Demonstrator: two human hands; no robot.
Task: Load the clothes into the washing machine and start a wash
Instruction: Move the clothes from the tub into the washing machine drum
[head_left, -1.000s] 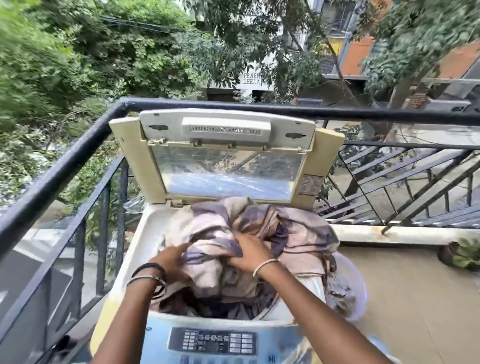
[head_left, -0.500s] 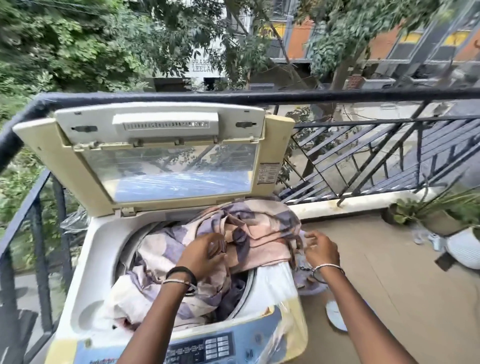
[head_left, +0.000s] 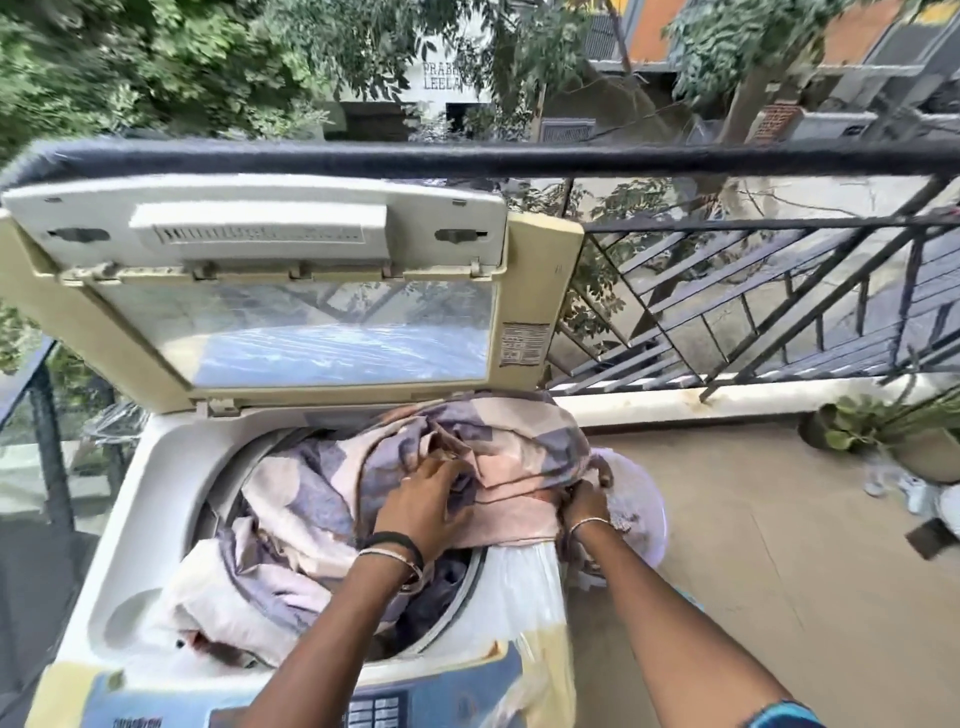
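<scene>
While left hand (head_left: 423, 506), right hand (head_left: 587, 505) clutch cloth (head_left: 519, 447) over washer (head_left: 156, 499), lid (head_left: 535, 260) stands raised, basin (head_left: 647, 519) beside.

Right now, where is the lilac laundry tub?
Head view: the lilac tub sits on the floor right of the washing machine, just beyond the right hand.

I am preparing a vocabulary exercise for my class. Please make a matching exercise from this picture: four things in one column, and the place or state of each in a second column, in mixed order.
Things
1. lid
2. patterned cloth
3. right hand
4. potted plant

Place or state
a. on the floor near the railing
b. grips the cloth at the washing machine's right side
c. raised, standing open
d. partly inside the machine, spilling over its rim

Pairs: 1-c, 2-d, 3-b, 4-a
</scene>
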